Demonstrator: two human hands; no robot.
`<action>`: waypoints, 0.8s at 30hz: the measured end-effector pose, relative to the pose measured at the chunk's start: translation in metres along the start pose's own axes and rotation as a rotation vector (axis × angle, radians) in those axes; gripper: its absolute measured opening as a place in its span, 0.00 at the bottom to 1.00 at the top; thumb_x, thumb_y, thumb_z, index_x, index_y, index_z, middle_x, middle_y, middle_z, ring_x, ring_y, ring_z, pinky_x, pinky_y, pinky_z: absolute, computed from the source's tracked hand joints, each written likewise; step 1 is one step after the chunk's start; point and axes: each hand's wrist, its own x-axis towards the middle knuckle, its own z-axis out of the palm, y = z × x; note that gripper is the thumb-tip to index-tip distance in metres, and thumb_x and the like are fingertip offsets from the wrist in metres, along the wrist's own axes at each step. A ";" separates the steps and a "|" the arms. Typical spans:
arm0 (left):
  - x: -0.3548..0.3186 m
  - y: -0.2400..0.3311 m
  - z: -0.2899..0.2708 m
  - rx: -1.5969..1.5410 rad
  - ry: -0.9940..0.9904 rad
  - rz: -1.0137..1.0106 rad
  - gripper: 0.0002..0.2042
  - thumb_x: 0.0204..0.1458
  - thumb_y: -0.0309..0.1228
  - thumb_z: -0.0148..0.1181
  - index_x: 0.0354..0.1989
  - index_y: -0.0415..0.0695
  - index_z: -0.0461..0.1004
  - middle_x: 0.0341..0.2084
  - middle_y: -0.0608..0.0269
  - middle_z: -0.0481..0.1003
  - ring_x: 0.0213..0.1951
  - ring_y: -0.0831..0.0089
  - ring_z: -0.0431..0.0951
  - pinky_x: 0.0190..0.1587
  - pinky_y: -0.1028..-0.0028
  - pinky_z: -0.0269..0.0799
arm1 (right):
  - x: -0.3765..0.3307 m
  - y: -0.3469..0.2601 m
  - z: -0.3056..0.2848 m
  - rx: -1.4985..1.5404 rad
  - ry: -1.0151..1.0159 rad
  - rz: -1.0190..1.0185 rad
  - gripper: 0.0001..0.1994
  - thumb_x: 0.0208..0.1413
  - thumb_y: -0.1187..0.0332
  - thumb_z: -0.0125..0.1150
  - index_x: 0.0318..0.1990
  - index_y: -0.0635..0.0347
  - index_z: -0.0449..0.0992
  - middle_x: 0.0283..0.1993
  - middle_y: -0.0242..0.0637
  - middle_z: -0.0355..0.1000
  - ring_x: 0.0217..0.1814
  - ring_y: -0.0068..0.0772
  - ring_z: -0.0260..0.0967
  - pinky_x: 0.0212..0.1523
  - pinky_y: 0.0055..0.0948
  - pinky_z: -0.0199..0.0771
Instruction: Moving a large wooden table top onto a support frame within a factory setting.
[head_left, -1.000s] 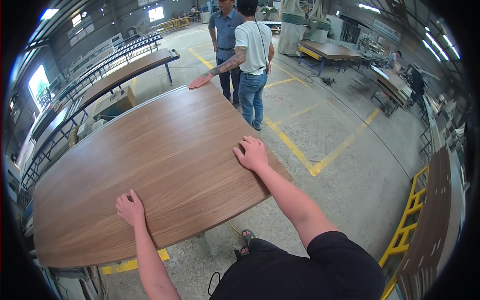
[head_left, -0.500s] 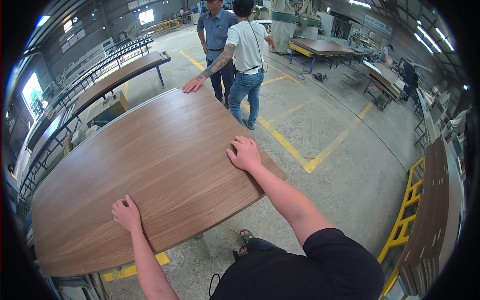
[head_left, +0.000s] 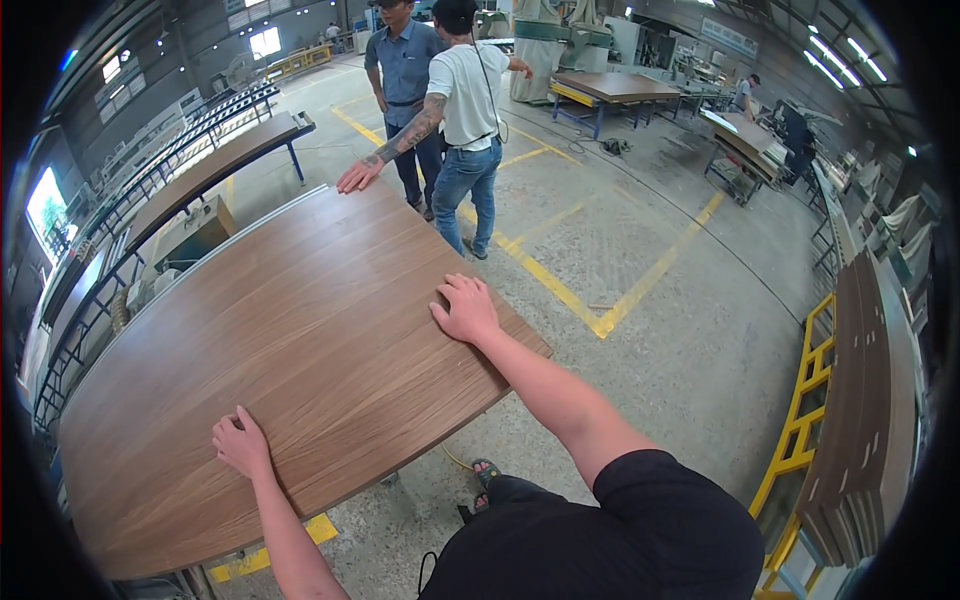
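A wide brown wood-grain panel (head_left: 300, 335) lies flat in front of me. My left hand (head_left: 242, 443) rests on its near left part, fingers slightly bent and thumb apart, gripping nothing. Nearer the panel's right edge, my right hand (head_left: 467, 308) lies palm down with its fingers spread. A co-worker's hand (head_left: 360, 174) is laid on the far end of the same panel, near its corner. The undersides of both my hands are hidden against the wood.
Two people stand past the far end, one in a white shirt (head_left: 465, 95), one in a blue shirt (head_left: 400, 62). A yellow frame (head_left: 800, 410) and stacked brown panels (head_left: 850, 390) stand at right. Roller conveyors (head_left: 205, 125) run at left. A cable (head_left: 700, 225) crosses the floor.
The view has turned slightly to the right, so the scene sits a little further left. Both my hands and the co-worker's hand stay at about the same spots on the panel.
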 end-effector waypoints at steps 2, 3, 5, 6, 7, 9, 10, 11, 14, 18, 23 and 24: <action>0.001 0.001 0.000 0.002 -0.006 0.002 0.20 0.66 0.51 0.51 0.40 0.45 0.78 0.46 0.60 0.75 0.52 0.55 0.73 0.55 0.52 0.66 | 0.000 0.002 0.001 -0.006 -0.002 0.007 0.23 0.60 0.52 0.63 0.55 0.58 0.79 0.67 0.44 0.70 0.75 0.46 0.59 0.76 0.50 0.52; 0.001 0.001 0.001 0.004 -0.014 -0.003 0.20 0.66 0.51 0.51 0.41 0.45 0.78 0.46 0.60 0.75 0.53 0.55 0.73 0.55 0.52 0.66 | 0.000 0.003 0.001 -0.009 -0.007 0.009 0.23 0.60 0.52 0.62 0.55 0.58 0.79 0.67 0.44 0.70 0.75 0.46 0.59 0.76 0.50 0.52; 0.001 0.004 0.001 0.001 -0.029 0.002 0.20 0.66 0.51 0.51 0.41 0.45 0.78 0.47 0.59 0.75 0.53 0.55 0.72 0.55 0.52 0.66 | 0.000 0.004 0.001 -0.010 -0.004 0.015 0.23 0.60 0.52 0.62 0.55 0.58 0.79 0.68 0.44 0.69 0.75 0.46 0.59 0.76 0.50 0.51; 0.001 0.004 0.001 0.008 -0.032 -0.007 0.21 0.66 0.52 0.51 0.42 0.45 0.78 0.47 0.59 0.75 0.53 0.55 0.72 0.55 0.52 0.66 | -0.001 0.005 0.000 -0.007 -0.003 0.014 0.23 0.60 0.52 0.62 0.55 0.58 0.79 0.68 0.44 0.69 0.75 0.46 0.59 0.76 0.50 0.51; 0.001 0.004 0.001 0.016 -0.033 -0.017 0.21 0.66 0.52 0.50 0.42 0.46 0.78 0.47 0.59 0.75 0.54 0.55 0.72 0.56 0.52 0.66 | 0.000 0.004 0.001 -0.010 0.000 0.020 0.23 0.60 0.52 0.62 0.55 0.58 0.79 0.68 0.44 0.69 0.75 0.46 0.59 0.76 0.50 0.51; 0.000 0.002 0.003 0.018 -0.024 -0.010 0.21 0.67 0.52 0.50 0.42 0.46 0.78 0.47 0.59 0.75 0.54 0.54 0.72 0.56 0.51 0.66 | 0.000 0.004 0.001 -0.011 -0.011 0.014 0.23 0.60 0.52 0.62 0.56 0.58 0.79 0.68 0.44 0.68 0.75 0.46 0.59 0.76 0.49 0.51; 0.000 0.001 0.004 0.024 -0.012 -0.012 0.21 0.67 0.52 0.50 0.42 0.46 0.77 0.47 0.59 0.75 0.54 0.54 0.72 0.56 0.51 0.66 | 0.000 0.003 0.001 -0.014 -0.009 0.020 0.23 0.60 0.52 0.62 0.56 0.58 0.79 0.68 0.44 0.68 0.75 0.46 0.59 0.76 0.49 0.51; 0.001 0.001 0.004 0.021 -0.014 -0.006 0.21 0.67 0.52 0.50 0.42 0.46 0.77 0.47 0.59 0.75 0.54 0.54 0.72 0.56 0.51 0.66 | 0.001 0.003 0.001 -0.016 -0.017 0.018 0.23 0.60 0.52 0.62 0.55 0.58 0.79 0.68 0.44 0.68 0.75 0.46 0.59 0.76 0.49 0.51; 0.001 -0.001 0.006 0.045 -0.019 -0.015 0.22 0.67 0.53 0.50 0.42 0.46 0.77 0.48 0.59 0.75 0.55 0.54 0.72 0.56 0.51 0.66 | 0.000 0.002 0.000 -0.025 -0.032 0.014 0.24 0.60 0.52 0.61 0.57 0.58 0.77 0.68 0.45 0.68 0.75 0.46 0.59 0.76 0.49 0.51; 0.002 0.000 0.007 0.026 -0.031 -0.022 0.22 0.67 0.53 0.49 0.44 0.46 0.77 0.49 0.59 0.75 0.55 0.54 0.72 0.56 0.49 0.66 | 0.000 0.005 0.003 0.017 0.015 0.023 0.28 0.61 0.52 0.61 0.63 0.59 0.71 0.68 0.46 0.68 0.75 0.46 0.59 0.76 0.50 0.51; 0.002 0.001 0.005 0.022 -0.048 -0.024 0.22 0.67 0.54 0.49 0.45 0.46 0.77 0.50 0.58 0.75 0.56 0.54 0.72 0.57 0.49 0.65 | -0.001 0.004 0.002 0.001 -0.001 0.039 0.29 0.61 0.52 0.60 0.64 0.60 0.68 0.68 0.47 0.68 0.75 0.47 0.58 0.76 0.50 0.51; 0.002 0.000 0.006 0.032 -0.051 -0.022 0.22 0.67 0.54 0.49 0.46 0.46 0.77 0.50 0.58 0.75 0.56 0.54 0.72 0.57 0.49 0.65 | 0.000 0.004 0.002 0.009 -0.001 0.038 0.28 0.61 0.52 0.60 0.63 0.61 0.69 0.68 0.47 0.68 0.75 0.47 0.58 0.76 0.50 0.50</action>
